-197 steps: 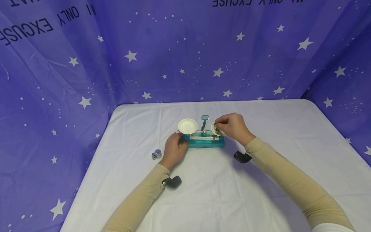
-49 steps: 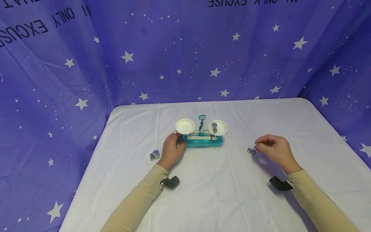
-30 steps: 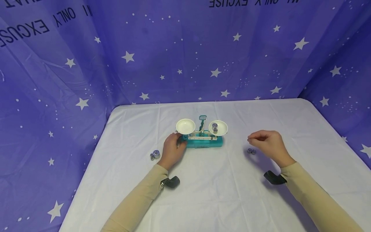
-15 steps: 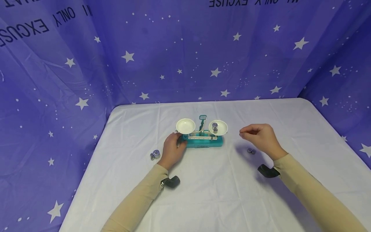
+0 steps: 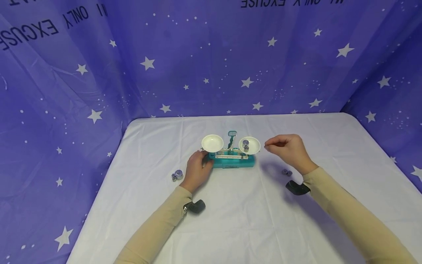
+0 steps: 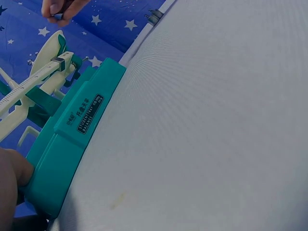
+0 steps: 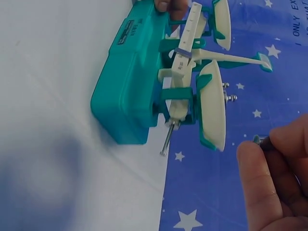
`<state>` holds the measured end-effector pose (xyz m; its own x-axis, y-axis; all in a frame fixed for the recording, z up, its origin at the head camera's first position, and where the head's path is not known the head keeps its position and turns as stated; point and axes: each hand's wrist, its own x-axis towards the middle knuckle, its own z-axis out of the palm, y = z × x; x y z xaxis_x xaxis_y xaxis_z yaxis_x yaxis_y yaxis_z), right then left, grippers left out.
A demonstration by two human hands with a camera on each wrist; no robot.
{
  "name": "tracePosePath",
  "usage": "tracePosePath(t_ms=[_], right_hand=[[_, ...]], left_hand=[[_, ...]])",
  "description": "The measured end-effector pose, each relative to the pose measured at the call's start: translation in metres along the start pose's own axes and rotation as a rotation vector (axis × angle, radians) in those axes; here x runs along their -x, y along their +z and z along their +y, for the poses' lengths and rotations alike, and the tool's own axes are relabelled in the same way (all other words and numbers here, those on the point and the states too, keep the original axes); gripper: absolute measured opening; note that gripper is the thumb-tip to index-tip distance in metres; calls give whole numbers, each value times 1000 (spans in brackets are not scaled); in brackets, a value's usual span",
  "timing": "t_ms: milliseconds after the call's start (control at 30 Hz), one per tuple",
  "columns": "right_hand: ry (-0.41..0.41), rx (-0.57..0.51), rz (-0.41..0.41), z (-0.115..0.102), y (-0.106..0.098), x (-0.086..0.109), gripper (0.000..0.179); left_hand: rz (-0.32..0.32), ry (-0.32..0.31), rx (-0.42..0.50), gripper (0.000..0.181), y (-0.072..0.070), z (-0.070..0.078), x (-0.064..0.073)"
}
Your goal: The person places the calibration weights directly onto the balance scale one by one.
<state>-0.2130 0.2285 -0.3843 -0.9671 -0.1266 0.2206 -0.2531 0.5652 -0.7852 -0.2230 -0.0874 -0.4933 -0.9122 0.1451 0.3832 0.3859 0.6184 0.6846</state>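
A green tray balance (image 5: 232, 162) with two white pans stands mid-table. My left hand (image 5: 197, 170) grips the left end of its base, thumb in front; the other fingers are partly hidden. The left pan (image 5: 212, 143) holds nothing. In the right pan (image 5: 254, 145) sit metal weights (image 5: 245, 145). Just right of that pan, my right hand (image 5: 290, 151) pinches a small metal weight (image 7: 261, 140) between thumb and fingertip, apart from the pan. The left wrist view shows the pinched weight (image 6: 58, 16) above the balance.
Small metal weights (image 5: 178, 175) lie on the white cloth left of my left hand. Two small weights (image 5: 287, 172) lie below my right hand. A starry purple curtain (image 5: 197, 66) hangs behind the table. A dark wrist camera (image 5: 298, 188) sits under the right sleeve.
My right hand has come from above the weights on the right, up and left to beside the right pan, carrying the small weight. The left hand keeps its hold on the base.
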Motion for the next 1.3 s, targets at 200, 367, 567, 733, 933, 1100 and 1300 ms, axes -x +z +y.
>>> tracePosePath(t_ms=[200, 367, 567, 733, 933, 1100, 1300], right_hand=[[-14, -2, 8, -2, 10, -12, 11], [-11, 12, -2, -6, 19, -23, 11], [9, 50, -10, -11, 30, -33, 11], [-8, 88, 0, -12, 35, -36, 11], [-65, 121, 30, -12, 40, -38, 12], [-105, 157, 55, -13, 42, -39, 12], [-117, 170, 49, -15, 44, -42, 14]], left_hand=[[-4, 0, -3, 35, 0, 0, 0], [-3, -5, 2, 35, -1, 1, 0], [-9, -21, 14, 36, -2, 1, 2], [-9, -16, 13, 36, -2, 2, 1], [1, -8, 2, 35, -2, 2, 0], [4, 0, 3, 35, -2, 2, 0], [13, 1, 2, 34, -2, 2, 0]])
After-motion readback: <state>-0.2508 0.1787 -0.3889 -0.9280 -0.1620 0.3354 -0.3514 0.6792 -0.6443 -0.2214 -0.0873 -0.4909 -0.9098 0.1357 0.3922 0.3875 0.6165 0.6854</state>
